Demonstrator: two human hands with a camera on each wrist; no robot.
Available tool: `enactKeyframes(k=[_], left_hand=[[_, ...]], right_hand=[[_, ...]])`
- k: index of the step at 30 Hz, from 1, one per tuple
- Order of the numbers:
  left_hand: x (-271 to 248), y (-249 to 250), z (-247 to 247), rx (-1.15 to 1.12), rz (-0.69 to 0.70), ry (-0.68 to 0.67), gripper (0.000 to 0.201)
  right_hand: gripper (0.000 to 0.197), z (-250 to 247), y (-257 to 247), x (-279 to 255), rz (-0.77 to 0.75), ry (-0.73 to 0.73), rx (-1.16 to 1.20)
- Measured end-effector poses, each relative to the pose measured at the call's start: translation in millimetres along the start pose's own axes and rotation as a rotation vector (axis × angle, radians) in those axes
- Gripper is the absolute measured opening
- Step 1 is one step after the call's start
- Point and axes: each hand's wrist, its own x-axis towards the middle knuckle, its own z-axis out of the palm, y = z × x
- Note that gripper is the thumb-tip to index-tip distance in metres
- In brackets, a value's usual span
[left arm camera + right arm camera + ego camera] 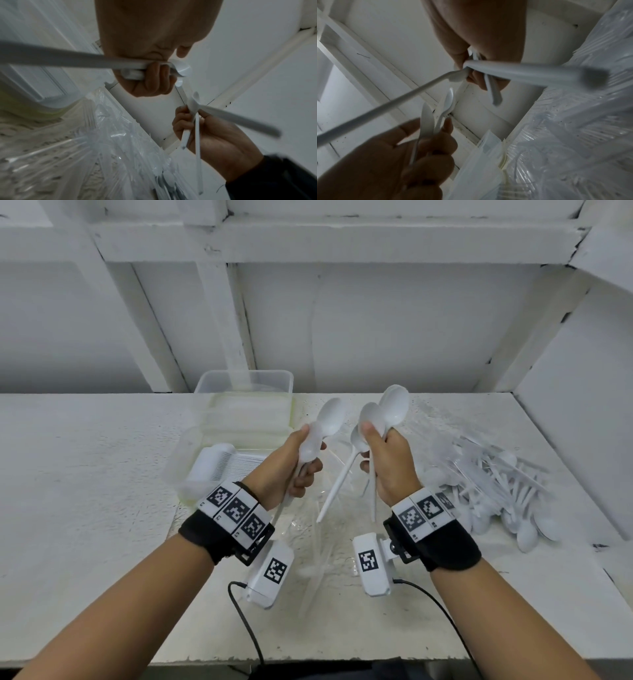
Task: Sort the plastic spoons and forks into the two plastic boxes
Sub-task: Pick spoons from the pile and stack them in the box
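Both grips closed: left hand [291,463] clutches white spoons [329,419] above the desk [85,474] middle, near boxes [239,392] at back edge; right hand [387,463] clutches a fanned spoon bunch [390,409]. Light, stiff, slippery plastic, so hold at handles. Loose pile [496,484] right side.

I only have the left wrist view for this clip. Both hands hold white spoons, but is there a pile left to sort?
Observer: Yes. The head view shows a loose pile of white spoons on the table, beyond the right hand.
Operator: And the boxes? I see one blurred corner.
Observer: Two clear boxes sit on the person's left. The near box holds a neat stacked row of white pieces. The far box stands behind it, and I cannot tell what is in it.
Operator: Which way are the held spoons pointing?
Observer: Bowls up, both the left hand's spoons and the right hand's spoons. The left hand grips its handles low.
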Motion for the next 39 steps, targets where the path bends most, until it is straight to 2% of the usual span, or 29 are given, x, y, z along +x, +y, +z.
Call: enactKeyframes(k=[4,8,11,13,15,18,21,23,26,28,30,33,36,39], left_hand=[[-3.3,-4.3,-2.6,0.071,0.028,0.056,0.017],[-7.4,-7.6,-1.0,0.174,0.087,-0.011,0.014],[-9.5,-6.2,-2.9,0.163,0.094,-0.029,0.024],[-10.3,-4.7,-6.0,0.155,0.100,0.028,0.025],[-8.5,-5.0,-9.7,0.096,0.122,0.117,0.028],[-6.9,-3.7,-7.9,-0.034,0.168,0.188,0.039],[-5.2,-3.3,2.1,-0.131,0.169,0.162,0.039],[-5.1,-4.8,9.4,-0.207,0.164,0.089,0.033],[-6.4,-5.0,16.0,-0.297,0.145,0.016,0.037],[-7.5,-4.5,18.0,-0.219,0.191,0.054,0.024],[-7.3,-6.2,17.8,-0.168,0.207,0.102,0.016],[-4.3,-11.2,14.7,-0.206,0.183,0.139,0.007],[-1.4,-12.5,13.4,-0.280,0.180,0.150,0.012],[1.9,-10.1,7.3,-0.361,0.192,0.210,0.018]], right_hand=[[0.016,-0.5,-5.6,-0.9,-0.045,-0.066,0.068],[0.017,10.2,-2.6,-3.8,-0.084,-0.171,-0.018],[0.022,12.2,-2.2,-4.8,-0.116,-0.118,-0.107],[0.027,8.5,-3.6,-3.5,-0.149,-0.036,-0.127],[0.028,4.6,-5.7,-2.7,-0.187,0.000,-0.142],[0.029,7.3,-5.5,-7.9,-0.216,-0.055,-0.172],[0.027,19.8,0.0,-18.5,-0.223,-0.109,-0.234],[0.031,26.9,5.7,-21.9,-0.241,-0.077,-0.254],[0.030,31.8,11.4,-22.2,-0.304,0.001,-0.380],[0.016,32.9,13.4,-23.9,-0.320,0.000,-0.436],[0.028,32.2,15.6,-25.2,-0.307,-0.017,-0.487],[0.034,29.8,13.6,-28.0,-0.297,-0.052,-0.562],[0.035,28.1,11.3,-29.0,-0.270,-0.144,-0.582],[0.023,25.3,9.0,-30.2,-0.247,-0.204,-0.491]])
